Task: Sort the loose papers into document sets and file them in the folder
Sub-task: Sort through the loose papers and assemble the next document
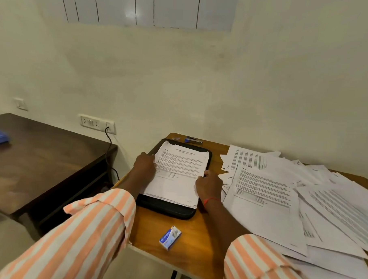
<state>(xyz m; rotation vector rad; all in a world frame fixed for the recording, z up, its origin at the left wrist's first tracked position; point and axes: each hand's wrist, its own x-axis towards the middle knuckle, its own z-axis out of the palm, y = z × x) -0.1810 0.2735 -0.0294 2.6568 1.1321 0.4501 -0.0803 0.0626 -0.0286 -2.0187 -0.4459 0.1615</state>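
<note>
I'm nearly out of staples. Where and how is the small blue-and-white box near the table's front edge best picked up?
Pinch the staple box across its two long walls, coming down from above. It lies flat on its broad face, turned diagonally on the table, with free space along both long sides.

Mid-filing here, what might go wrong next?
The stack on the folder is ragged at its far edge; sheets may crease when filed. The loose papers sprawl toward the table's near edge and may slide off. A sleeve could knock the staple box off.
</note>
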